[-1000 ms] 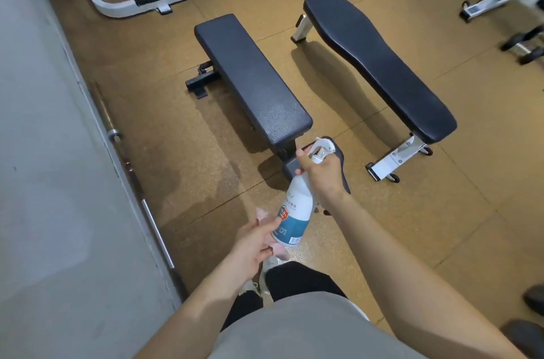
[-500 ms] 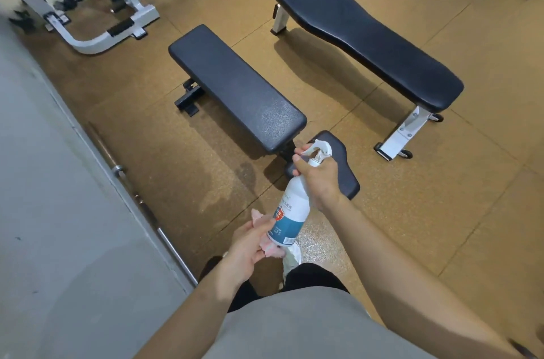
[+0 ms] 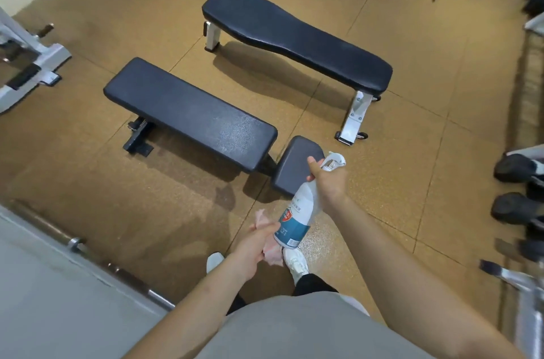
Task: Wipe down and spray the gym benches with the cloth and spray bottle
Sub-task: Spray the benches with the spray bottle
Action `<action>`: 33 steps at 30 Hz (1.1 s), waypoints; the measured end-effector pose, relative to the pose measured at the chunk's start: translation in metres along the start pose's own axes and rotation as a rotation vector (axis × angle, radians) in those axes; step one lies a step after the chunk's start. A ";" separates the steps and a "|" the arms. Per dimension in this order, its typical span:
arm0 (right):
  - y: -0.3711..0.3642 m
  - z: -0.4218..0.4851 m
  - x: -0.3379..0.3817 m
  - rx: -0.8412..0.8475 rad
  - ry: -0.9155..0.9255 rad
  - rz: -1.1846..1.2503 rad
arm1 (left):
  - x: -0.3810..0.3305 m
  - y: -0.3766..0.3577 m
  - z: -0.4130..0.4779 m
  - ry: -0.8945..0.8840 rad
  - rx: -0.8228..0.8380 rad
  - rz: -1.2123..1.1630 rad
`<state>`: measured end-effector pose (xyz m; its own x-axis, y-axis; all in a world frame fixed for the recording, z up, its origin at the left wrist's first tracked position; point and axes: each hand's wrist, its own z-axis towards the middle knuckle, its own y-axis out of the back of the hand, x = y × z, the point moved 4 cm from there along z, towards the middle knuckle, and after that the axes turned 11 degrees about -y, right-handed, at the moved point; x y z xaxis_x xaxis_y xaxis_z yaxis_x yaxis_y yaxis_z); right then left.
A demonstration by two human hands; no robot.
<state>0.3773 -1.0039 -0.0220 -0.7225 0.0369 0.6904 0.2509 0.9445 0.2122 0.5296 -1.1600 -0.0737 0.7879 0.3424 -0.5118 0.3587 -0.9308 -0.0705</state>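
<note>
While the right grip point(image 3: 326, 182) clasps the spray bottle point(image 3: 297, 217) by its neck and the left grip point(image 3: 256, 244) bunches the pink cloth point(image 3: 272, 252), aim the nozzle along the near bench point(image 3: 188, 111) just ahead, misting evenly before wiping.

Head camera: is looking forward and steeply down over the wearer's own torso point(image 3: 294, 329) | Facing: is taking in the brown floor point(image 3: 412, 182) | Near: left hand point(image 3: 256, 244) and right hand point(image 3: 329, 182) are sitting close under the lens, lower centre | Farther: near bench point(image 3: 188, 111) and far bench point(image 3: 294, 35) are lying ahead, mid-frame | Wide lens is bending the edges.
</note>
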 end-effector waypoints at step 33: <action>-0.044 0.058 0.013 -0.046 -0.141 0.223 | -0.103 0.002 0.045 0.087 -0.004 0.234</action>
<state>0.3195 -1.0258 -0.0620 -0.7277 0.2904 0.6213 0.4404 0.8923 0.0987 0.4269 -1.2029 -0.0601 0.8900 0.1271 -0.4379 0.1629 -0.9856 0.0449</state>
